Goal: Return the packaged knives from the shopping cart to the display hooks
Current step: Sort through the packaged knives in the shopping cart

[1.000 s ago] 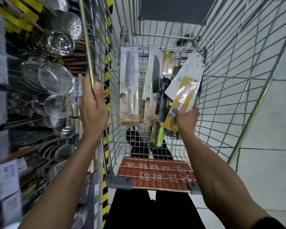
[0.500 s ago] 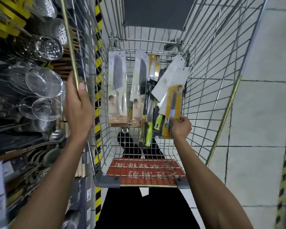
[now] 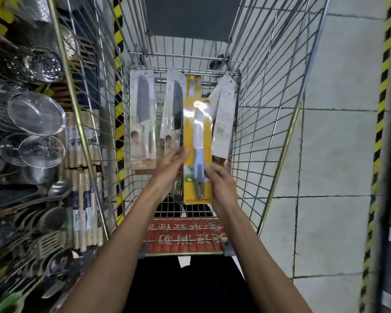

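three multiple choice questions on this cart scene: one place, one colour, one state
1. Where are the round metal mesh strainers relative to the wire shopping cart? A inside it B outside, left of it C right of it
2. What colour is the card behind the held packaged knife? A red B yellow C blue
3. How is that package held? A on a hook B lying in the cart C right hand grips it, left hand touches it
Answers: B, they show beyond its left wall; B, yellow card; C, right fingers curl round its lower edge.
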